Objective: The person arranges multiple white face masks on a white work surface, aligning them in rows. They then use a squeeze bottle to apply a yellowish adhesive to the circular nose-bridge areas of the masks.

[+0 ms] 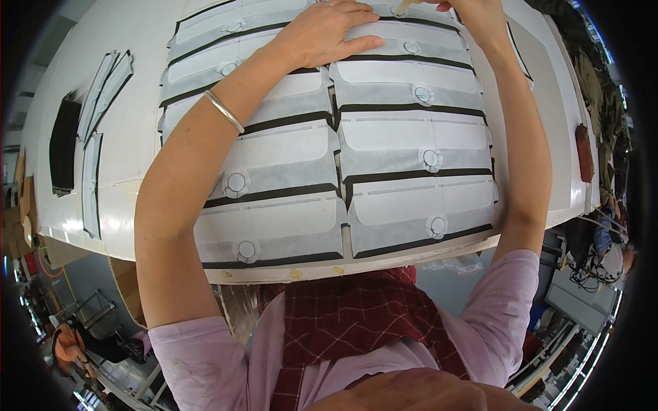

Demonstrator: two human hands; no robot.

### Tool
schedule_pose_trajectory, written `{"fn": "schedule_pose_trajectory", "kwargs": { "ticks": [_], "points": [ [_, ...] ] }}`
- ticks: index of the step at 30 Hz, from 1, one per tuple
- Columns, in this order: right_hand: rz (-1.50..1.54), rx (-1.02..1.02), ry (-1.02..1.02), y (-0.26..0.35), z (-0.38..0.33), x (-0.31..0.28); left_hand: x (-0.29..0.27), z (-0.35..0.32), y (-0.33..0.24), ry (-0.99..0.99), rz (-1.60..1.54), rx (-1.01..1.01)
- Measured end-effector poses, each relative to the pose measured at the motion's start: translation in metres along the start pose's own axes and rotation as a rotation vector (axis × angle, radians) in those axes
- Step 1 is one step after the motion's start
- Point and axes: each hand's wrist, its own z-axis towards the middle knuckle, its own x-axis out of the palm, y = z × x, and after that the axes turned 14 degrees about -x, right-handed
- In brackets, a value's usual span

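Overhead, a white worktable point(130, 123) carries two columns of overlapping white fabric pieces point(411, 144) edged in black, each marked with a small ring. The left hand point(322, 34) lies flat with fingers spread on the upper pieces, a silver bangle point(224, 111) on its wrist. The right hand point(473, 10) sits at the top edge, pinching a small pale tool point(403, 7). Loose strips point(103, 96) and a black piece point(65, 144) lie far left. Below the table edge, shelving and cluttered workshop floor show.
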Motion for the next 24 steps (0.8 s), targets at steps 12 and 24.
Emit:
{"fn": "schedule_pose_trajectory", "kwargs": {
  "ticks": [12,24],
  "points": [
    [-0.101,-0.383,-0.132,-0.001,-0.001,-0.081,0.003,0.002,-0.004,0.007,0.003,0.004],
    [0.038,0.163,-0.088,0.026,-0.034,-0.042,-0.033,-0.014,-0.060,0.182,-0.061,-0.214]
  ]
}}
